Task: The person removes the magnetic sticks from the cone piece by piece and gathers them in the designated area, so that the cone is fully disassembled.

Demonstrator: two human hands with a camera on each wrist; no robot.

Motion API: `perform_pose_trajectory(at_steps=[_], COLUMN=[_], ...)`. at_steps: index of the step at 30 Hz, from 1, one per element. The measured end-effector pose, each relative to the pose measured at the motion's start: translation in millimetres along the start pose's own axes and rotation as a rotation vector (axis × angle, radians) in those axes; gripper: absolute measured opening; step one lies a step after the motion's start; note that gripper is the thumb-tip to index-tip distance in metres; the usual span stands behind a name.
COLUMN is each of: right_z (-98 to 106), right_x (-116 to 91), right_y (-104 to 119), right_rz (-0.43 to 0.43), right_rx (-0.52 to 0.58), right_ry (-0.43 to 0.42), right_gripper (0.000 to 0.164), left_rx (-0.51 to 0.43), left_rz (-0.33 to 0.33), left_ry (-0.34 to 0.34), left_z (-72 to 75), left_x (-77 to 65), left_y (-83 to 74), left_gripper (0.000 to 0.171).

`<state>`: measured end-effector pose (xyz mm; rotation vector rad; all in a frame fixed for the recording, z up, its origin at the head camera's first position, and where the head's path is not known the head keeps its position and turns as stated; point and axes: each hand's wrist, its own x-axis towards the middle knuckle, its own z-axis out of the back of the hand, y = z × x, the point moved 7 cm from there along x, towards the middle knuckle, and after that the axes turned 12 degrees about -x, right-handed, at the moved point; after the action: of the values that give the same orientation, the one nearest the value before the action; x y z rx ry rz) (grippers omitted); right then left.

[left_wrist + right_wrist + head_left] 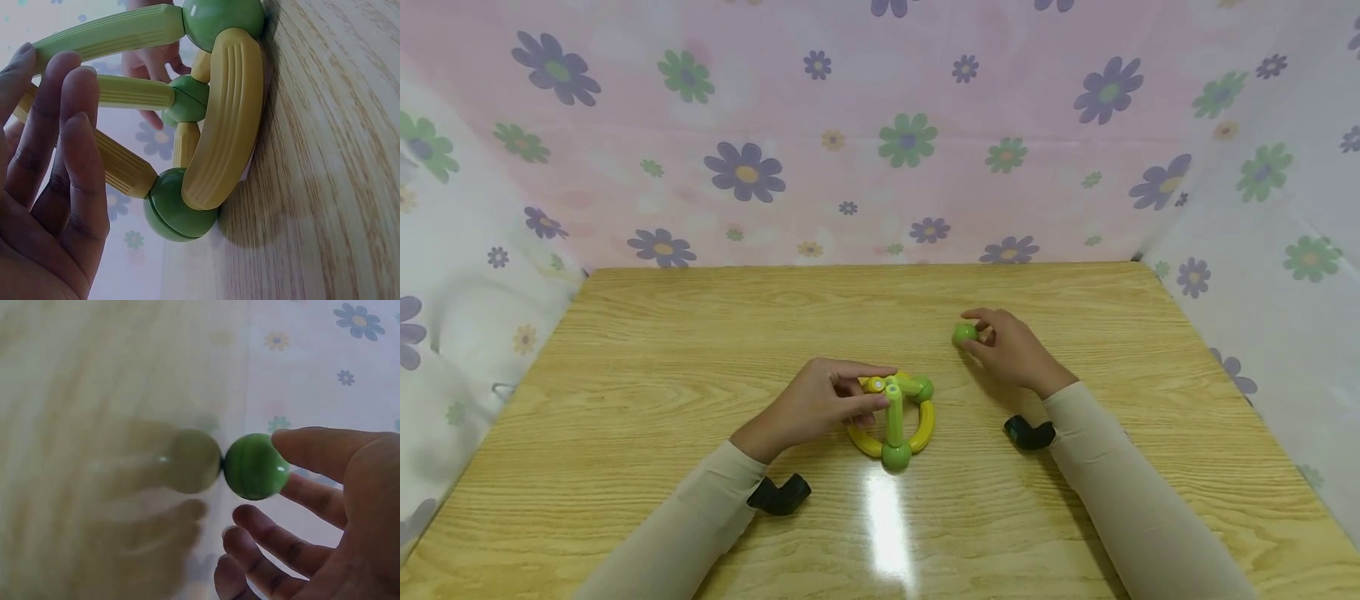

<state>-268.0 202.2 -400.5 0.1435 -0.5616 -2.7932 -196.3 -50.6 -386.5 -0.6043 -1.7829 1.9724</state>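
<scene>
A small frame of rods and green balls, from a building toy, stands on the table. Curved yellow rods [926, 427] form its ring base, joined by green balls [896, 457]. Straight light green rods [112, 37] and a yellow rod [125, 164] lean up and meet at the top. My left hand [820, 406] holds these upper ends between thumb and fingers. Farther right, my right hand [1015, 350] pinches a loose green ball [255, 467] resting on the table, thumb on one side and forefinger on the other, with the other fingers spread below it in the right wrist view.
The wood-grained table [700, 333] reaches back to a flowered pink curtain [820, 100], with pale flowered cloth on both sides. Black wrist-worn devices [781, 495] stick out from both sleeves. A bright light reflection lies on the tabletop in front of the frame.
</scene>
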Motion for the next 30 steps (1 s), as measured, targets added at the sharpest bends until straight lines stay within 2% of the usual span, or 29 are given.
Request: perform_pose_trajectory(at_steps=[6,10,16,20,25,30], right_z=[14.8,18.1,5.6,-3.7,-14.2,-17.6], right_x=[-3.6,-9.6,-24.5,-35.0,-41.4,-42.4], right_y=[3.8,26.7,73.6,94.6,107.8,112.3], right_rz=[-0.023,0.054,0.271,0.368,0.407,0.418], right_rx=[-0.003,0.021,0.106,0.13,0.139,0.108], right_ry=[-0.111,-0.157,-0.036,0.043,0.097,0.082], right_gripper=[0.044,0.037,0.036,0.039,0.035,0.031], left_rx=[0.008,0.008,-0.005,-0.007,-0.002,0.007], left_rz=[0.007,0.01,0.013,0.012,0.006,0.008], left_ry=[-0.002,-0.001,0.003,0.002,0.005,0.002], left_z=[-0.6,-0.6,0.0,-0.1,-0.2,0.1], left_x=[0.0,0.1,-0.2,-0.6,-1.1,-1.0], left_y=[-1.3,-1.7,-1.6,-2.1,-1.8,-1.0], left_gripper=[0.044,0.044,0.043,0.041,0.04,0.038])
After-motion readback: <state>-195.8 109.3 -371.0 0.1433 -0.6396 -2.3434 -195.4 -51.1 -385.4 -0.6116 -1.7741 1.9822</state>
